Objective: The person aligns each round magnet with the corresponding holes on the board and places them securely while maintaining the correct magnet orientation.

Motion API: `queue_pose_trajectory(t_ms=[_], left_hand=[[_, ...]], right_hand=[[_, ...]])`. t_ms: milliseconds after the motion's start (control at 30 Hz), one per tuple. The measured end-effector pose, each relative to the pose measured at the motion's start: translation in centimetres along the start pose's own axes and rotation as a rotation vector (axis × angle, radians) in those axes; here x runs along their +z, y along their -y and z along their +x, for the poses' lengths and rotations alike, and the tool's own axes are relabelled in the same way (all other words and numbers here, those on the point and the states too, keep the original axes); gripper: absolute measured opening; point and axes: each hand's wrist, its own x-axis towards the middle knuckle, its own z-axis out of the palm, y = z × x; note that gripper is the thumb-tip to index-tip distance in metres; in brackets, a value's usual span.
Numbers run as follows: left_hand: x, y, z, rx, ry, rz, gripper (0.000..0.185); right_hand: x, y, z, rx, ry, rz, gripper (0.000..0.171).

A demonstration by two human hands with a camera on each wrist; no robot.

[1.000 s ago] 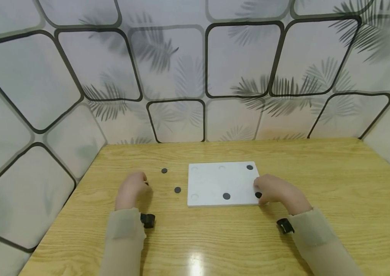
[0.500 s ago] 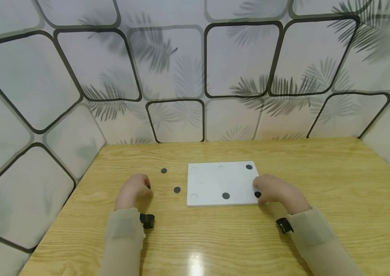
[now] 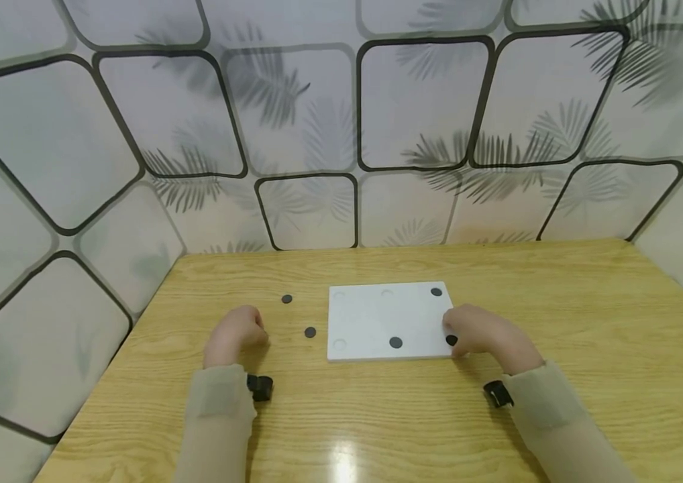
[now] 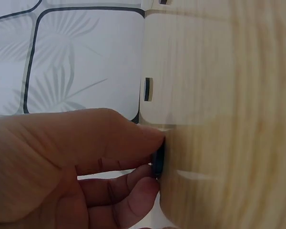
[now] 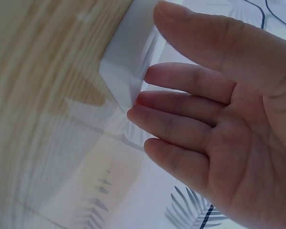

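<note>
A light wooden worktop [image 3: 559,315] with a visible grain fills the lower half of the head view, with a glare spot near its near edge. It is boxed in on the left, far and right sides by pale wall panels [image 3: 420,100] printed with dark rounded frames and grey palm fronds.

A white rectangular board [image 3: 372,315] lies flat near the middle of the worktop. On it sit three black discs: one at the far right corner [image 3: 436,292], one at the middle of the near edge [image 3: 396,342], and one at the near right corner [image 3: 451,340], just at the fingertips of the right hand. Shallow round dimples show at the board's other spots.

The right hand [image 3: 480,332] rests at the board's right edge; the right wrist view shows its fingers [image 5: 190,105] nearly straight and relaxed, gripping nothing, their tips at the board's corner.

The left hand [image 3: 234,332] rests on the worktop left of the board, fingers curled, pinching a small dark disc [image 4: 158,160] against the surface. Two loose discs lie on the bare wood between this hand and the board, one nearer [image 3: 310,332], one farther [image 3: 286,298].

Bare wood stretches wide to the right of the board and along the far edge; the left wall stands close beside the left hand.
</note>
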Motion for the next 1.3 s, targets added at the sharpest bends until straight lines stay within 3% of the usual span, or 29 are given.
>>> queue_pose_trajectory(t_ms=[500,900,1300], left_hand=[[0.4,-0.9,0.1,-0.037,-0.021,0.046,0.015],[0.4,-0.9,0.2,0.006,-0.007,0.054,0.033],[0.1,-1.7,-0.3,0.018,0.004,0.059,0.034]], right_hand=[[-0.3,0.2,-0.3,-0.013,0.001,-0.009,0.021],[-0.3,0.4,-0.2,0.011,0.011,0.005,0.021],[-0.3,0.3,-0.1,0.003,0.009,-0.009,0.022]])
